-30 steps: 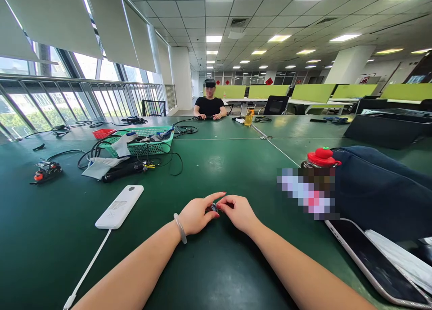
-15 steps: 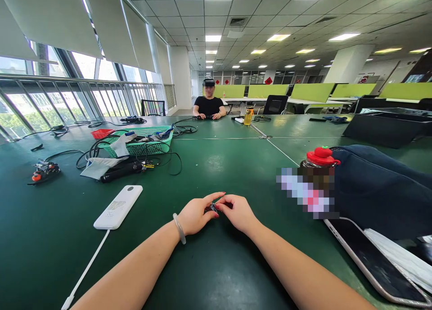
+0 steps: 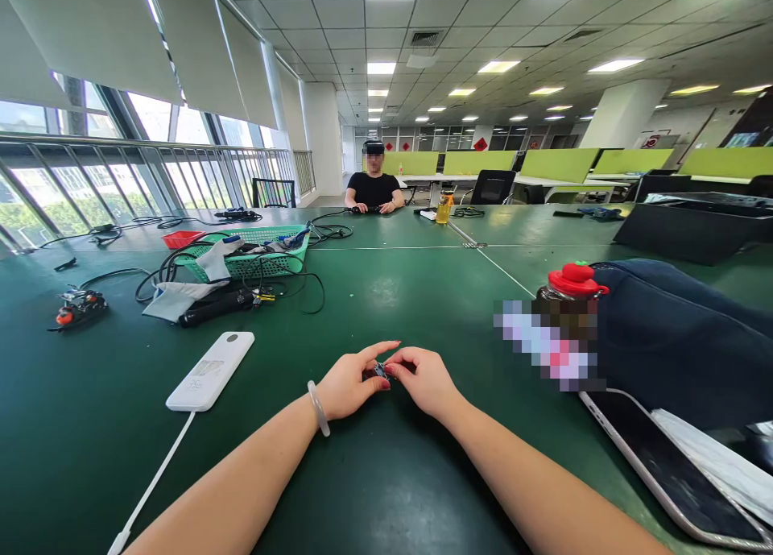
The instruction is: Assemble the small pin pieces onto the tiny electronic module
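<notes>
Just above the green table, my left hand [image 3: 345, 384] is curled around a small dark bluish object [image 3: 380, 370], its thumb below and forefinger stretched out above. A pale bangle [image 3: 319, 410] circles the left wrist. My right hand [image 3: 423, 378] comes in from the other side, thumb and forefinger pinched at the small object's right end. Fingers cover most of it, and its kind is too small to make out. Both hands are close together, with fingertips nearly touching.
A white power bank [image 3: 210, 372] with a cable lies left. Beyond it stand a green basket [image 3: 290, 258] of cables and a small device [image 3: 78, 307]. At right are a phone [image 3: 670, 466], a red-lidded jar [image 3: 573, 279] and a dark bag [image 3: 676, 337]. A person [image 3: 374, 188] sits opposite.
The left hand has shifted very slightly left, and a little more of the small object shows between the fingers. The right hand keeps its pinch.
</notes>
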Motion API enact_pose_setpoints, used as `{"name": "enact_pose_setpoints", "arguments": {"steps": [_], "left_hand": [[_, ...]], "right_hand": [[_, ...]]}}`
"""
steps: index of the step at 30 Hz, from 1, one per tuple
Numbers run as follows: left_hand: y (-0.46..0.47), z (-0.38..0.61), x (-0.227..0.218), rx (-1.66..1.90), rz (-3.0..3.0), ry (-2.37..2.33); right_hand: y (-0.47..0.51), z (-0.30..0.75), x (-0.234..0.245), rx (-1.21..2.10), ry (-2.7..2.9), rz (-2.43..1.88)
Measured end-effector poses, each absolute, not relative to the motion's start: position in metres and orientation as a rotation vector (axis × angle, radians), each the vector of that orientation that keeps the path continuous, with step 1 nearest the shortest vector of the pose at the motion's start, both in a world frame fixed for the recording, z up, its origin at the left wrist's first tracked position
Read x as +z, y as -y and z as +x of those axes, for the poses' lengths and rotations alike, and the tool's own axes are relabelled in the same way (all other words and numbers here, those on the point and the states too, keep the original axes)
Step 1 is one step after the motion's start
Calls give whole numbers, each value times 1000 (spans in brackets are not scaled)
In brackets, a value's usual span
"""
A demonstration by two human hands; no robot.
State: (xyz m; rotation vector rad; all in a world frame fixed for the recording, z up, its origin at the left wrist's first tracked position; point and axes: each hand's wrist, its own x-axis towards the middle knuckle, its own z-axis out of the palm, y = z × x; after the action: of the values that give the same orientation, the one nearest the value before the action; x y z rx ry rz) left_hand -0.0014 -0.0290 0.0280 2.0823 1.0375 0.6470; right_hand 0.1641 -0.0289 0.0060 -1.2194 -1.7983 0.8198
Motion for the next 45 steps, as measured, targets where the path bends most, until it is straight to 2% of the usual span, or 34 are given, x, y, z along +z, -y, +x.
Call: {"name": "enact_pose_setpoints", "arguments": {"steps": [13,26,45], "left_hand": [[28,-2,25,686,1967,-976],[29,-2,28,632,2123,-1057],[28,-3,25,681,2127,-1025]], "right_hand": [[30,164,8,761,1817,-1219],[29,163,6,827,1805,-1232],[23,163,-2,1103,1628,-1173]]}}
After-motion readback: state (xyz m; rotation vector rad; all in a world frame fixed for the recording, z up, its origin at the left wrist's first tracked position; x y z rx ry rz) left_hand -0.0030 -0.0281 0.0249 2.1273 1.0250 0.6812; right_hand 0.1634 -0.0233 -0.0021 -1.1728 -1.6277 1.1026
